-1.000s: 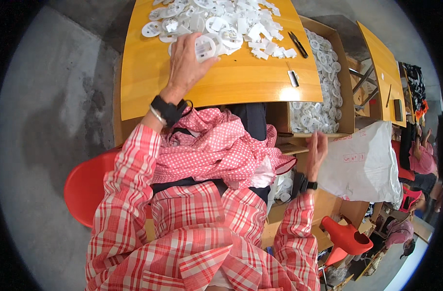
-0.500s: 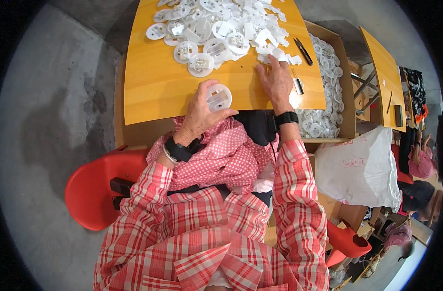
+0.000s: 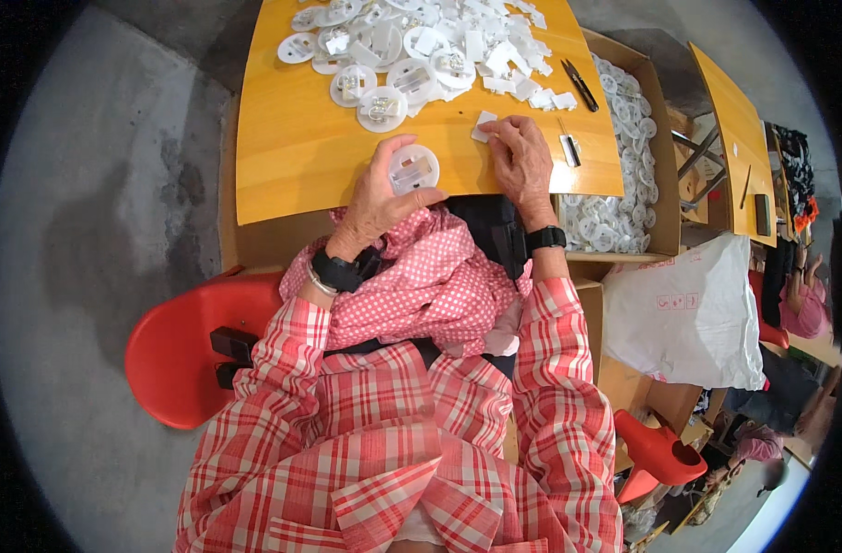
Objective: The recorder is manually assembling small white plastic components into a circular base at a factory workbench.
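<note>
My left hand [image 3: 377, 199] is closed on the rim of a round white plastic housing [image 3: 415, 171] with a rectangular recess, just above the table's near edge. To its right, my right hand [image 3: 524, 166] pinches a small flat white plastic piece [image 3: 483, 125] between thumb and fingers. Farther up the wooden table [image 3: 297, 175] lies a heap of similar round housings [image 3: 381, 109] and small white rectangular pieces [image 3: 499, 85]. Some of the housings show metal parts inside.
Dark snips [image 3: 581, 87] and a small black-handled tool [image 3: 570, 150] lie at the table's right. Beside the table stands a cardboard box [image 3: 662, 198] full of round white parts. A white sack [image 3: 684, 313] and red chairs [image 3: 186, 355] flank me; other people sit far right.
My right hand has drawn back from the heap toward me with a small white plastic piece in its fingers. My left hand still holds the round housing, nearly unmoved.
</note>
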A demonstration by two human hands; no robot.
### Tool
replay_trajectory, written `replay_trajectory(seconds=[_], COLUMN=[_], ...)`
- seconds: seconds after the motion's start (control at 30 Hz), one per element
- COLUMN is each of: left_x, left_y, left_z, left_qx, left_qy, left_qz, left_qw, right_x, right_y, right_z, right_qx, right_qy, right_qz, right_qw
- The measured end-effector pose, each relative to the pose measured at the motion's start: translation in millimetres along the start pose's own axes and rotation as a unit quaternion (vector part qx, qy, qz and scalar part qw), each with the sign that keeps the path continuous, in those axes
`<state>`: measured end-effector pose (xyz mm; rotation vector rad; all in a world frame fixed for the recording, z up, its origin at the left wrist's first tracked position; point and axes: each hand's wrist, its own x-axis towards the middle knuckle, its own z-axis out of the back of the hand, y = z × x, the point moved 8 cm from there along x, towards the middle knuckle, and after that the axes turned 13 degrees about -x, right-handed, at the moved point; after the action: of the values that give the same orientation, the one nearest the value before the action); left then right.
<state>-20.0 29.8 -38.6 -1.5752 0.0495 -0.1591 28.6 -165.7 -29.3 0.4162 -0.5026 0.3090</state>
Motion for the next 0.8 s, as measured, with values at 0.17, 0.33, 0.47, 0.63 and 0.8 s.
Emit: replay_trajectory(seconds=[0.17,0.33,0.47,0.63,0.8], left_x=[-3.8,-8.6,-12.4,-16.1,-25.7], left_y=[9.6,19.3,19.0,18.4,8.9], left_z=[6.0,0.4,1.2,-0.1,-6.0], left_qx=[-0.050,-0.082,-0.104,-0.148,-0.227], left_qy=[0.003,0.019,0.005,0.007,0.013], left_qz=[0.036,0.037,0.009,0.041,0.095], left_qw=[0.998,0.996,0.995,0.988,0.969], right_x=[2.0,1.4,0.0,-0.7,-8.7], right_y=[-0.3,5.0,4.9,-4.2,-32.7], right_z=[1.1,4.9,-1.1,-7.0,-19.4], right_qx=[0.107,-0.006,-0.035,0.026,0.243], right_qy=[0.073,-0.013,-0.006,0.030,0.044], right_qz=[-0.096,-0.041,-0.036,-0.056,-0.181], right_qw=[0.987,0.999,0.999,0.998,0.952])
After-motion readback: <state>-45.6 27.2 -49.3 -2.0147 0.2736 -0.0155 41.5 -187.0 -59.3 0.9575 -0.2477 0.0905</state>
